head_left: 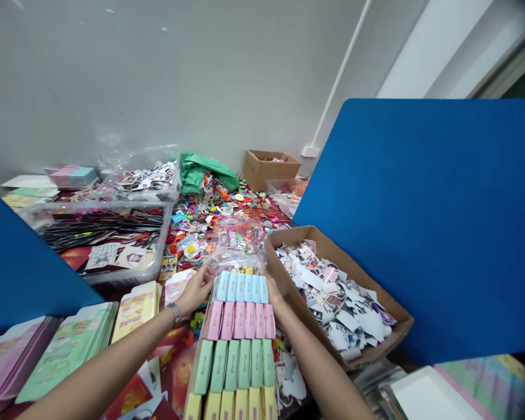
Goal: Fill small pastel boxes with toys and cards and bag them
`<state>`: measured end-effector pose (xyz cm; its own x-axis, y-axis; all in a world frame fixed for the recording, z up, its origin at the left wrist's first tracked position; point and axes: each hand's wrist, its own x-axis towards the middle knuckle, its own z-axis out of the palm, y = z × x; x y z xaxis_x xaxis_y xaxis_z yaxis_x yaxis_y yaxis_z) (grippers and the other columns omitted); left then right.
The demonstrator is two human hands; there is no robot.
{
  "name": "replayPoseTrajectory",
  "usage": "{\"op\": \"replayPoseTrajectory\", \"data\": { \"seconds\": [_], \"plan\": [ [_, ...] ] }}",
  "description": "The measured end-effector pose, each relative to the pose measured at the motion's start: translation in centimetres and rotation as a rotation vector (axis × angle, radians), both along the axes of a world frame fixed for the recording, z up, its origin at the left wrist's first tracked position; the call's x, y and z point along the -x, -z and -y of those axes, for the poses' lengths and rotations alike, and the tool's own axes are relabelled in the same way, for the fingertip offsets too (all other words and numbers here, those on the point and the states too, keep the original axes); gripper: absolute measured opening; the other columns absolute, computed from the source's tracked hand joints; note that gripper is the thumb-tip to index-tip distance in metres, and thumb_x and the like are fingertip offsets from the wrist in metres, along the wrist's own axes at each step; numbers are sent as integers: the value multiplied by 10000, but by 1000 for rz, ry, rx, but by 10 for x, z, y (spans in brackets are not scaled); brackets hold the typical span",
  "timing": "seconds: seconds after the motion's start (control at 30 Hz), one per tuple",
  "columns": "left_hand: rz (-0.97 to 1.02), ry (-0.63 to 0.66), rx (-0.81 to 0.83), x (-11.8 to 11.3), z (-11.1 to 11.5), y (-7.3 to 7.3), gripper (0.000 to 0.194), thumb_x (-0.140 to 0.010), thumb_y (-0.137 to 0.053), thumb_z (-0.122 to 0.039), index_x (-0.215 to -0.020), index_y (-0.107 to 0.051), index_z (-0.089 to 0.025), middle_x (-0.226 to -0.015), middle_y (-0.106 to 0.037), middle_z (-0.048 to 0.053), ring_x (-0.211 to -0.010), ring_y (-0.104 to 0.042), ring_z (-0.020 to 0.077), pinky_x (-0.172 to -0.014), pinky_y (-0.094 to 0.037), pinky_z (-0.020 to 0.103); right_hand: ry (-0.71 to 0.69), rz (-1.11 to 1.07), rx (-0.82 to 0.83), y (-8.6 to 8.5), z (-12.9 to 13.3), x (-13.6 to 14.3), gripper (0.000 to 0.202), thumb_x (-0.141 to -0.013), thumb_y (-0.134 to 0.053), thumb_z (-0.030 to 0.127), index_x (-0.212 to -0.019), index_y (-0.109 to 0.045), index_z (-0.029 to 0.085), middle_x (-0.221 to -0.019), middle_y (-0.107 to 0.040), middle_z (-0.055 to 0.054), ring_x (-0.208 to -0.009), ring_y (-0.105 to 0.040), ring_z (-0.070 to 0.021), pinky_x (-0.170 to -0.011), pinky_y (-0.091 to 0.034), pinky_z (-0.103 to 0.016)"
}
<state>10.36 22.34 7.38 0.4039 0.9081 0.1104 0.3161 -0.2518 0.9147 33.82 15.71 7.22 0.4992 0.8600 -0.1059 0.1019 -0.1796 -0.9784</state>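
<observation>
A tray point(205, 329) with rows of small pastel boxes lies in front of me: blue boxes point(242, 287) at the far end, then pink boxes point(240, 319), green boxes point(234, 364) and yellow boxes point(234, 403). Clear plastic film point(234, 261) bunches at its far end. My left hand point(196, 293) is at the far left corner, its fingers closed on the film's edge. At the opposite corner my right hand point(275, 294) lies along the side of the blue boxes, its fingertips curled toward the film and partly hidden.
Right of me stands a cardboard box point(359, 265) of paper cutouts, beside a blue panel point(420, 227). A clear bin point(157, 265) of cards is at left. Stacked pastel packets point(70, 344) line the near left. Small trinkets point(196, 233) cover the middle, before a green bag point(210, 166).
</observation>
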Motion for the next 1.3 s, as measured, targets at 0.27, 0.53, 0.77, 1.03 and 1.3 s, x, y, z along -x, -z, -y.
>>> {"op": "replayPoseTrajectory", "data": {
  "seconds": [0.27, 0.53, 0.77, 1.03, 1.3],
  "plan": [
    [51, -136, -77, 15, 22, -2, 235, -756, -604, -364, -822, -428, -223, -741, -543, -29, -682, -561, 160, -638, -455, 289, -167, 281, -52, -16, 29, -1, 412, -934, -432, 452, -992, -747, 193, -877, -722, -67, -779, -680, -210, -735, -550, -307],
    [111, -132, -42, 9, 28, -5, 436, -794, -566, -410, -1143, -479, -164, -664, -575, -43, -586, -575, 135, -586, -476, 257, -221, 621, -244, -24, 51, -10, 559, -857, -521, 185, -1410, -495, 264, -1458, -466, -51, -1322, -474, -221, -1123, -385, -393],
    [14, -56, -164, 7, 24, -20, 369, -868, -477, -477, -695, -634, -191, -626, -595, -3, -659, -581, 173, -673, -476, 281, -285, 939, -368, -27, 67, -5, 457, -918, -426, 122, -1341, -573, 213, -1268, -641, -75, -1188, -603, -206, -1039, -496, -369],
    [-4, -126, -329, 10, 33, -30, 356, -924, -408, -470, -885, -646, -208, -896, -672, 53, -849, -613, 200, -795, -483, 313, -28, 992, -501, -7, 78, 19, 381, -972, -391, 168, -1250, -651, 187, -1181, -679, -118, -1121, -640, -222, -1016, -514, -397],
    [-2, -119, -454, 23, 40, -32, 311, -951, -409, -405, -966, -647, -204, -876, -709, 35, -784, -647, 175, -724, -486, 278, -161, 1046, -608, -21, 97, 19, 330, -982, -438, 214, -1203, -679, 265, -1177, -669, -86, -1112, -637, -194, -960, -531, -313]
  ]
}}
